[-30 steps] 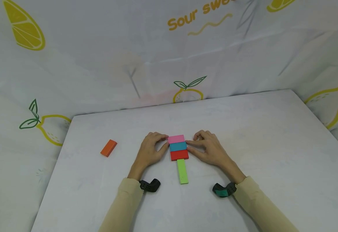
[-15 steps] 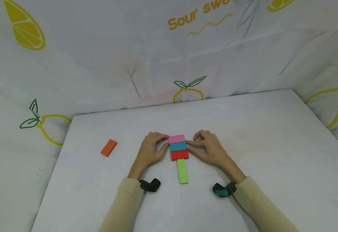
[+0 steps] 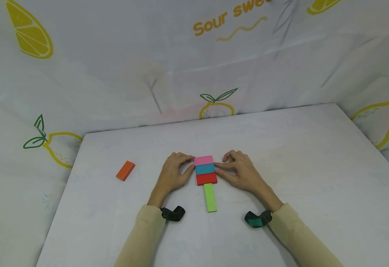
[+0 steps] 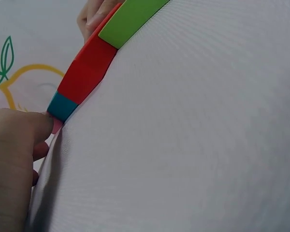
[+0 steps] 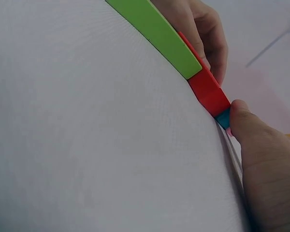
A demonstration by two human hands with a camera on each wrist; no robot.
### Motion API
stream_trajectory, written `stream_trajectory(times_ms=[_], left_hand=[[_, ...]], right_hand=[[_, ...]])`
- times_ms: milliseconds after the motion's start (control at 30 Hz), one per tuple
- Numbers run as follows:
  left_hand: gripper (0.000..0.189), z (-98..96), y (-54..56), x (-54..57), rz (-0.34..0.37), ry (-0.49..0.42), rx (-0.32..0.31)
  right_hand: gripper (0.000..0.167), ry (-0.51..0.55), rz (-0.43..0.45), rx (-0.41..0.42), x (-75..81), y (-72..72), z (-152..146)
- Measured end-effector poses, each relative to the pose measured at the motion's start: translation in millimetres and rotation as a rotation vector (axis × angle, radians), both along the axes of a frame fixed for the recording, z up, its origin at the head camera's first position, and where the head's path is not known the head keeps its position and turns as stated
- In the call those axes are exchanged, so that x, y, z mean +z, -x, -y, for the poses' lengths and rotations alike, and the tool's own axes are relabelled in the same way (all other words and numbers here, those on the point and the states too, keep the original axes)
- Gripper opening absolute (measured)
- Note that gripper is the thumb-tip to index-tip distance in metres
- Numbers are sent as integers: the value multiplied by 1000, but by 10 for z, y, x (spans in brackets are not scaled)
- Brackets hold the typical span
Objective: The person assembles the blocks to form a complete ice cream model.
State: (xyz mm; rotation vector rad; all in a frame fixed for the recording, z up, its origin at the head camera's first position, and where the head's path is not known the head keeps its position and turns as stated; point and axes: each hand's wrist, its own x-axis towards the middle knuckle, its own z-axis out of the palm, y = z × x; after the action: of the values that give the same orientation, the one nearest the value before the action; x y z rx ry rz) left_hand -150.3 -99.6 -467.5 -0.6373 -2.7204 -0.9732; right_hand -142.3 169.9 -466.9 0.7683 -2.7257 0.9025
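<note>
At both ends of the blue rectangular block (image 3: 205, 169) | your left hand (image 3: 173, 170) and right hand (image 3: 241, 171) touch, half spread, pinching nothing | pink rectangular block (image 3: 203, 160) beyond, red rectangular block (image 3: 206, 179) nearer | press evenly, edges square

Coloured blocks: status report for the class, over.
Left grip touching pink block from left, right grip touching blue block from right. Red block beside blue, green block abutting red. Orange block apart at left, not in the way.

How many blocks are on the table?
5: pink block, blue block and red block side by side at centre; green block at red's near edge; orange block apart, left.
</note>
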Motion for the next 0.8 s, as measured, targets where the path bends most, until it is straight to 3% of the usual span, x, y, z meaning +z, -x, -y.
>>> stream_trajectory(times_ms=[400,800], left_hand=[[31,33,-41,-9,3,-42,10],[33,267,-180,-25,0,-139,129]], right_hand=[[31,3,6,-9,-15,5,-1],[28,16,-3,1,-26,12,-9]])
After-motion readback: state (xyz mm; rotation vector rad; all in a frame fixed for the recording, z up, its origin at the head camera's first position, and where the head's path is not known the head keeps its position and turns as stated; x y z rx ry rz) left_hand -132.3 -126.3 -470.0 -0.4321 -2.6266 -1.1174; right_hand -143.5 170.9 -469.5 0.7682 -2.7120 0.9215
